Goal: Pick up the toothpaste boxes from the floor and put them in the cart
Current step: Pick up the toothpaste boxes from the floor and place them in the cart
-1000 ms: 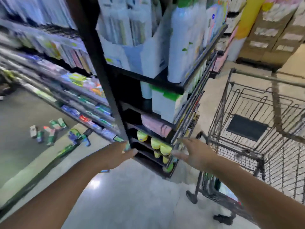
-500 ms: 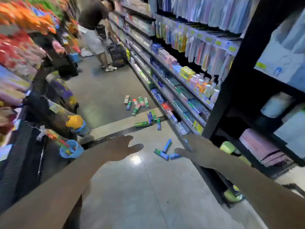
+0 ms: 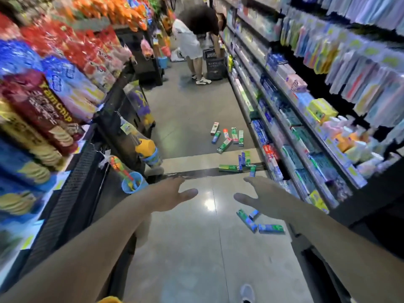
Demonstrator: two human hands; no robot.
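Reaching forward, your left hand (image 3: pixel 168 194) and right hand (image 3: pixel 261 196) both released and empty, toothpaste boxes (image 3: pixel 259 221) lying on the floor (image 3: pixel 196 248) under your right hand, more boxes (image 3: pixel 227 136) farther along.

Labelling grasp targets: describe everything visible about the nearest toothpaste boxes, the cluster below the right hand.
The nearest toothpaste boxes look like three long, slim cardboard cartons printed in blue and green, with glossy faces. All lie flat on the polished grey floor at different angles, bunched with ends meeting or overlapping; blur hides the exact contact. They sit close to the base of the right-hand shelving, just below the right hand, whose arm may hide more. Nothing holds them; their print is unreadable.
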